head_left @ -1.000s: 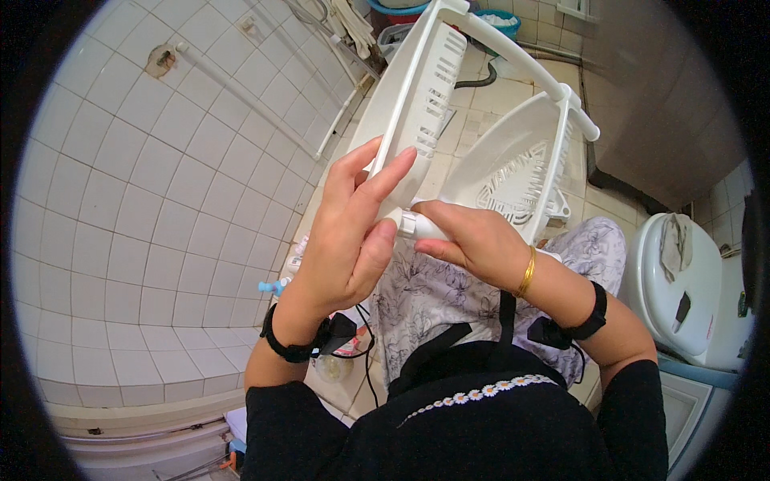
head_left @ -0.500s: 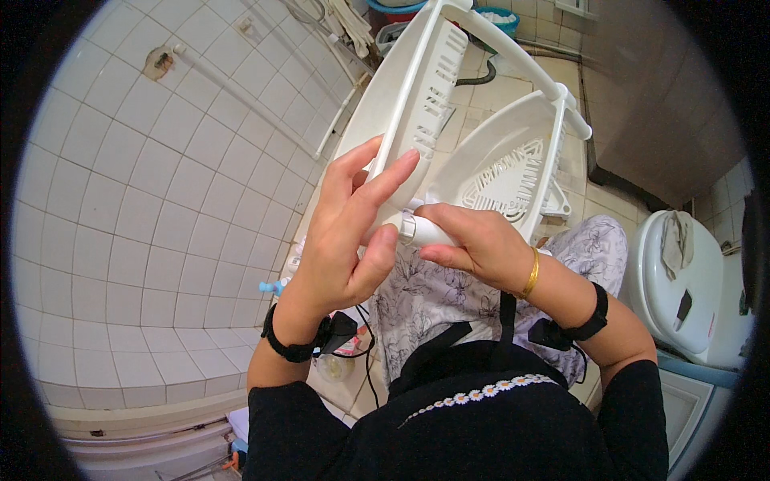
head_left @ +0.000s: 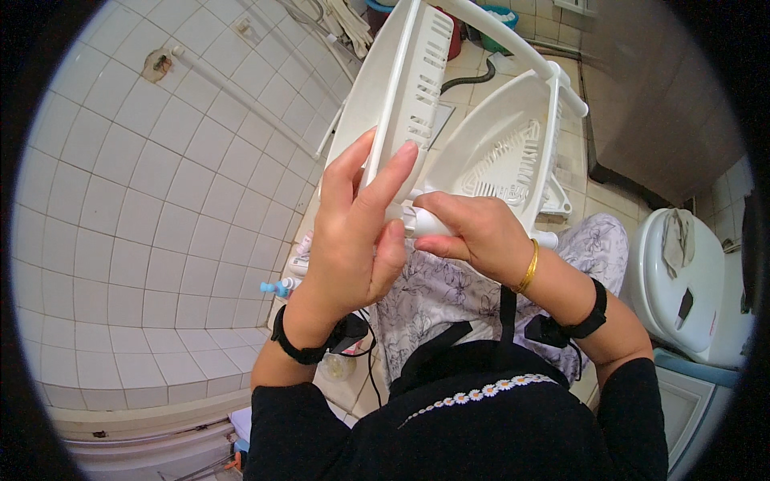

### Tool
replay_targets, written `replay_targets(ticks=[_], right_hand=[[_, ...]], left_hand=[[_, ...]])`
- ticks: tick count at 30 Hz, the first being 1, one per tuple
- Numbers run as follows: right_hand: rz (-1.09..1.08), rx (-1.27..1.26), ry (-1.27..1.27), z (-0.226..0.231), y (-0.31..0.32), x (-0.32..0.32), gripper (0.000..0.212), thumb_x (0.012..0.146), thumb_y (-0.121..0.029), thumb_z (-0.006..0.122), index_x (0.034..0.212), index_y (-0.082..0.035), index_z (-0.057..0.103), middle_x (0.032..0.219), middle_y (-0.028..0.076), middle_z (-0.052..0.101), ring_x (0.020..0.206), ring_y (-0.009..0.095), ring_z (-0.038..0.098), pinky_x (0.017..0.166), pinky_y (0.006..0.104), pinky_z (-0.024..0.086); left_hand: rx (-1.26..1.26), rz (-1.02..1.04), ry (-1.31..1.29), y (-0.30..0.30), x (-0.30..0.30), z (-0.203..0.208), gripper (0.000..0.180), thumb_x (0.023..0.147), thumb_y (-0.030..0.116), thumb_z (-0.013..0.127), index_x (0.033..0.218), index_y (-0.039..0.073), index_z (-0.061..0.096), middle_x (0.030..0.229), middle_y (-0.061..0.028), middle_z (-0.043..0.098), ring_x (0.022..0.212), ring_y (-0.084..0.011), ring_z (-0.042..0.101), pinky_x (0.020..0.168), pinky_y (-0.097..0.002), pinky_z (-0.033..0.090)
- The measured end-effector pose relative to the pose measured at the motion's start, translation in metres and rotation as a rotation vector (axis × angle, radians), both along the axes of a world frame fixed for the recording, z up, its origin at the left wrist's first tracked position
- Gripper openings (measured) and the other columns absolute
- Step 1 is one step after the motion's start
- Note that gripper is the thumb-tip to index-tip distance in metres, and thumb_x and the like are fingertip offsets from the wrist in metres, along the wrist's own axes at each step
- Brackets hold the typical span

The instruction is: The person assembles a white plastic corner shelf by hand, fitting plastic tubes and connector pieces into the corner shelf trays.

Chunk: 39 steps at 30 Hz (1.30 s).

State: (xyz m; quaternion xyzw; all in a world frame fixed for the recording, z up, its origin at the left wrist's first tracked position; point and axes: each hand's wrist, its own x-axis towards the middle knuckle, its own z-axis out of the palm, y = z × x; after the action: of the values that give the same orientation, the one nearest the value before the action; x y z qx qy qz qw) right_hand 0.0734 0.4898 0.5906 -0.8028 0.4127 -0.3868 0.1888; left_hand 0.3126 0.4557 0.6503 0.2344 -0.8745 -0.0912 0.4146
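A white plastic rack with slotted corner tiers stands tilted in front of me. My left hand [head_left: 346, 228] is closed round the rim of its left tier [head_left: 427, 80], the index finger stretched along the slotted side and the thumb by a joint. My right hand [head_left: 481, 236] grips a short white plastic tube [head_left: 427, 224] between thumb and fingers. The tube's ribbed end meets the joint beside my left thumb; how deep it sits I cannot tell. Behind my right hand lies the rack's other slotted tier [head_left: 493, 144], joined to the left one by a white bar [head_left: 501, 32].
White tiled wall [head_left: 152, 208] runs along the left. To the right are a toilet [head_left: 670, 280] with a cloth [head_left: 678, 240] on its lid, and a dark panel [head_left: 642, 104]. Bottles [head_left: 281, 286] stand by the wall. A grey hose [head_left: 477, 80] and a green basin [head_left: 499, 28] are behind the rack.
The rack has shifted a little to the left and tilted, and its tiers have moved in the picture. Both hands keep their hold and have moved only slightly.
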Motion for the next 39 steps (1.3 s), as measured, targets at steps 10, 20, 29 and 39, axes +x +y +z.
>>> replay_targets(ticks=[10,20,29,39], right_hand=[[-0.028,0.070,-0.003,0.006,-0.008,-0.005,0.048,0.107,-0.053,0.083,0.136,-0.015,0.073,0.110,0.016,0.083,0.098,0.044,0.080,0.080,0.0533,0.063],[-0.152,0.310,-0.579,0.018,-0.038,-0.075,0.035,0.102,-0.027,0.092,0.129,-0.008,0.078,0.092,0.001,0.075,0.076,0.013,0.069,0.071,0.0319,0.057],[-0.013,0.269,-0.942,0.025,-0.043,-0.107,0.036,0.116,-0.040,0.079,0.124,-0.007,0.064,0.070,-0.002,0.053,0.051,0.007,0.044,0.047,0.0270,0.036],[-0.124,0.109,-0.809,0.001,-0.042,-0.135,0.051,0.120,-0.055,0.071,0.137,-0.007,0.068,0.091,0.004,0.070,0.081,0.013,0.063,0.078,0.0321,0.053]], left_hand=[[-0.033,0.006,-0.045,-0.002,-0.011,0.004,0.086,0.095,-0.004,0.068,0.179,0.004,0.052,0.176,-0.0363,0.045,0.156,-0.0532,0.056,0.129,-0.0556,0.050],[0.016,0.076,-0.083,-0.058,0.057,-0.001,0.136,0.085,0.051,0.104,0.186,0.000,0.029,0.178,-0.0289,0.051,0.151,-0.0444,0.060,0.129,-0.0547,0.048],[0.339,0.298,0.183,-0.112,0.078,-0.084,0.116,0.097,0.044,0.100,0.179,-0.007,0.035,0.165,-0.0268,0.062,0.149,-0.0382,0.063,0.127,-0.0521,0.050],[0.649,-0.048,0.805,-0.099,-0.011,-0.061,0.032,0.124,0.030,0.070,0.136,0.000,0.063,0.116,-0.0084,0.076,0.106,-0.0177,0.074,0.099,-0.0360,0.062]])
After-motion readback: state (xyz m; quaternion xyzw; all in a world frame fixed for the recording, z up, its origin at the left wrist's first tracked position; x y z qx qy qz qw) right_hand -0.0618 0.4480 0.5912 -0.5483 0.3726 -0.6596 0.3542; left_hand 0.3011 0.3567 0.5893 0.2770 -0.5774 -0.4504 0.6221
